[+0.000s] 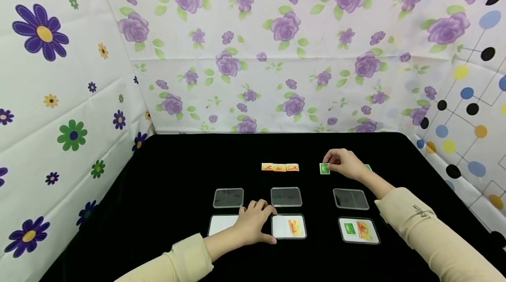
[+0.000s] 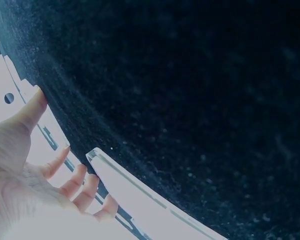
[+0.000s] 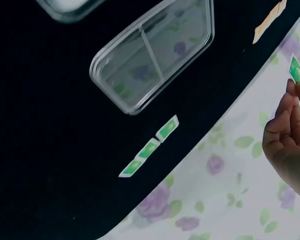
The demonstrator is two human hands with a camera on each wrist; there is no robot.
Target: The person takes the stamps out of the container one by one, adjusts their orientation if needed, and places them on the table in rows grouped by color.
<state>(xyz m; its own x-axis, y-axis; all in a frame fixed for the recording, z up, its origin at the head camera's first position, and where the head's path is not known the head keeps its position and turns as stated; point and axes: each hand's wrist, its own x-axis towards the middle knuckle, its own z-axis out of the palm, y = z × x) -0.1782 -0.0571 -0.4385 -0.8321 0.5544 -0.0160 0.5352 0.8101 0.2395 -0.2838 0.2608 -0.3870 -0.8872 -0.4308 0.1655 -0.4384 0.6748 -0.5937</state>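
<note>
My right hand (image 1: pixel 348 165) pinches a small green square card (image 1: pixel 324 168) with a white border between thumb and fingertips. In the right wrist view that green card (image 3: pixel 296 70) stands up from the fingertips. My left hand (image 1: pixel 254 225) lies with spread, slightly bent fingers at the left side of the middle white-bottomed case (image 1: pixel 279 227), which bears an orange picture card (image 1: pixel 294 227). Whether its thumb and fingers touch that case, I cannot tell. Partly behind the hand is the left white case (image 1: pixel 222 224); in the left wrist view, a white case edge (image 2: pixel 140 195) runs beside the fingers.
Three clear lids, left (image 1: pixel 229 198), middle (image 1: pixel 286 197) and right (image 1: pixel 351 199), form a row behind the cases. The right case (image 1: pixel 359 240) bears a green and an orange card. Orange cards (image 1: pixel 280 167) lie farther back. Three green cards (image 3: pixel 149 148) lie near the table's far edge.
</note>
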